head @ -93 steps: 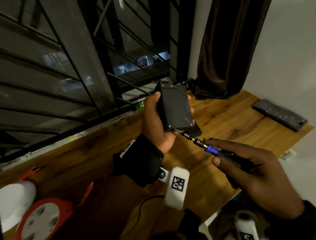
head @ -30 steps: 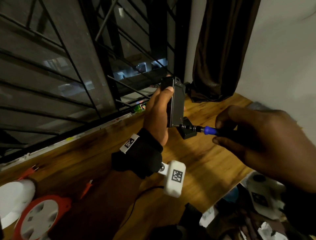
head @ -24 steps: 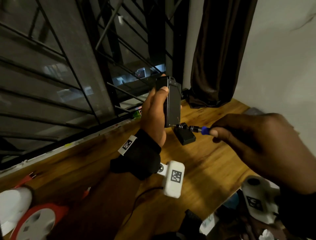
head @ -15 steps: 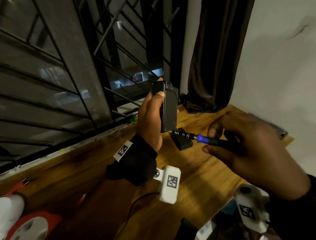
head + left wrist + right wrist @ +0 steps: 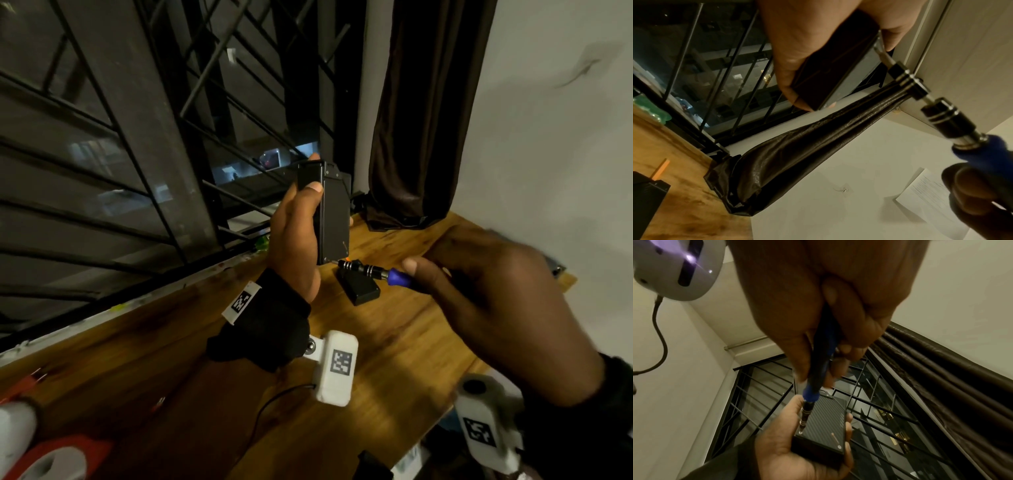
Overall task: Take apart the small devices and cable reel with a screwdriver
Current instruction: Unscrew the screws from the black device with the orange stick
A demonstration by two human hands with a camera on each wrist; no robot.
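The left hand (image 5: 297,240) is gripping the black device (image 5: 334,216) upright; the right hand (image 5: 493,308) is pinching the screwdriver (image 5: 373,272), its tip seating in a corner screw (image 5: 800,432) just below the left grip. The device is looking still closed, so disassembly is judged early; the cable reel (image 5: 51,459) is lying untouched, well apart from both hands.

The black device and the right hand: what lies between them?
Only the screwdriver: from the right hand its blue collar and metal shaft run to a corner screw of the black device in the left hand, clearest in the head view.
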